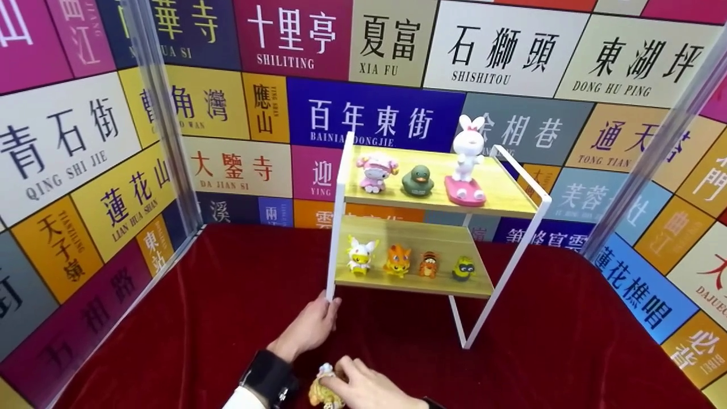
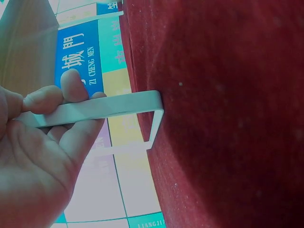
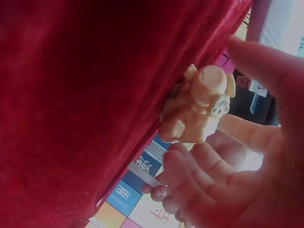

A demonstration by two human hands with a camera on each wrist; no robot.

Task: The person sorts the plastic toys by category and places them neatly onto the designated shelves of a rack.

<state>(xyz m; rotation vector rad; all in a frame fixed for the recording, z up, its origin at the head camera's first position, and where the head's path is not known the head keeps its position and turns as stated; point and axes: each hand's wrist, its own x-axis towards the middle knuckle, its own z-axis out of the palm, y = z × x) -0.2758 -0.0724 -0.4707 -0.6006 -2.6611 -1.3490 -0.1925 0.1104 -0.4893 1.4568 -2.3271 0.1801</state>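
My left hand (image 1: 309,325) grips the lower left leg of a two-tier shelf with a white frame (image 1: 337,227). In the left wrist view, fingers and thumb close round the flat white bar (image 2: 126,103) near its bottom corner. My right hand (image 1: 372,387) is at a small golden-yellow figurine (image 1: 325,396) on the red cloth, at the bottom of the head view. Seen from the right wrist, this figurine (image 3: 197,107) sits between the spread thumb and the extended fingers, with the thumb apart from it.
A pink-hooded figurine (image 1: 374,173), a green duck (image 1: 418,180) and a white rabbit on a pink base (image 1: 468,153) stand on the upper board. Several small figurines, among them a tiger-like one (image 1: 429,264), line the lower board. Sign-covered walls surround the red cloth (image 1: 238,272).
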